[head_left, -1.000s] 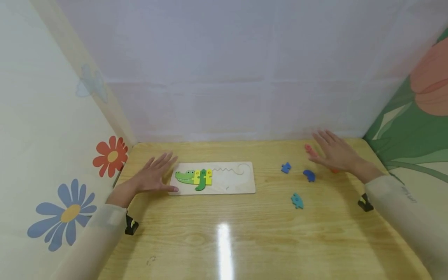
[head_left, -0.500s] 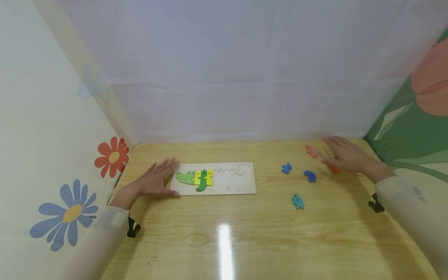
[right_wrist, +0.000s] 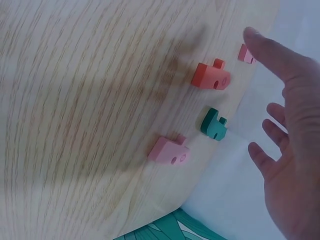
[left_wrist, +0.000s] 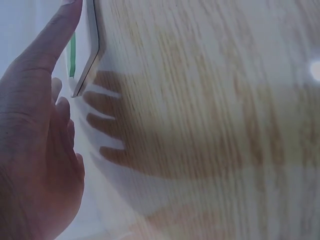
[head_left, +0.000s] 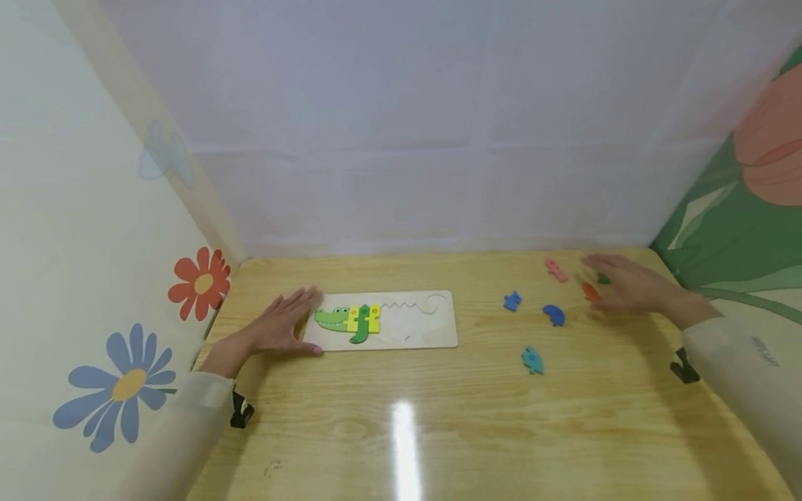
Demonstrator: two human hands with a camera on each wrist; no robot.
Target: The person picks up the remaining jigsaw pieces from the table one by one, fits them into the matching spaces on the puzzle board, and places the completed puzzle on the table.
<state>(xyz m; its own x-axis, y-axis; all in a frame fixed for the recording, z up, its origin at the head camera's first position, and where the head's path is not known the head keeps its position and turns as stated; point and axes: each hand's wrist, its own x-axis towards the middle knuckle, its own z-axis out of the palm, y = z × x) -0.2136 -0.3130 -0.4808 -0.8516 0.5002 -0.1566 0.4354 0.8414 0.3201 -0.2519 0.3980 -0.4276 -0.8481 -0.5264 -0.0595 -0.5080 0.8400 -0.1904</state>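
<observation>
A pale wooden puzzle board (head_left: 426, 332) lies at the left of the table, with a green crocodile head (head_left: 332, 320) and yellow and green body pieces set in its left half. My left hand (head_left: 272, 327) rests at the board's left end, fingers spread by the far corner and thumb at the near one. Over the table's right side hovers my right hand (head_left: 633, 287), fingers apart and holding nothing. Below it, the right wrist view shows an orange piece (right_wrist: 207, 77), a green piece (right_wrist: 212, 125) and a pink piece (right_wrist: 165, 151); the head view hides this pink one behind the hand.
Another pink piece (head_left: 555, 269) lies near the table's back edge. Between board and right hand are a blue piece (head_left: 512, 300), a dark blue curved piece (head_left: 554, 315) and a teal piece (head_left: 532, 360). A white cloth wall (head_left: 401, 195) rises behind the table.
My right hand has moved right, from beside the far pink piece to above the orange and green ones, uncovering the orange piece. My left hand has settled slightly lower at the board's end.
</observation>
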